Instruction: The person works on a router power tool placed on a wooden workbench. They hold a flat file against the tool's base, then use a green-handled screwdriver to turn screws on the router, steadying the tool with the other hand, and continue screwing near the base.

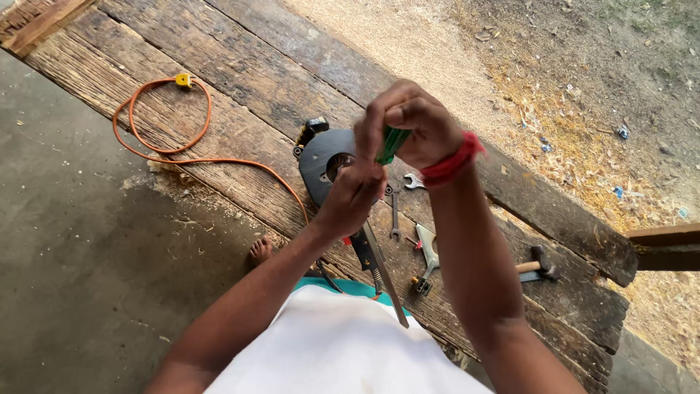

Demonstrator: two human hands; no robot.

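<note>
Seen from above, at the lower edge, a white garment (328, 343) over a teal waistband is shown, with both forearms extended away from it over a bench of weathered planks (240, 80). A bare foot (260, 251) is visible on the concrete floor (65, 241) beside the near plank edge. The left hand (355, 195) is held with its fingers drawn together, apparently pinching a small part or the tip of the tool above it; what exactly is gripped cannot be told, since the fingers hide it. Directly beyond and touching it, the right hand (408, 122), marked by a red thread band (452, 162) at the wrist, is closed around a green-handled tool (392, 143), probably a screwdriver, of which only the handle is seen. Beneath the hands, on the planks, a dark circular power tool (324, 157) with a round guard is laid flat, its orange cable (168, 149) looped to the left and ended by a yellow plug (184, 80). Near the tool, between the forearms, a long flat metal blade (386, 277), a slim combination spanner (394, 213), a small open-ended spanner (413, 181) and a grey pointed metal piece (428, 248) are laid out. Further right, a hammer (538, 268) with a wooden handle rests on the plank. Beyond the bench, sawdust-strewn ground (569, 87) is seen.
</note>
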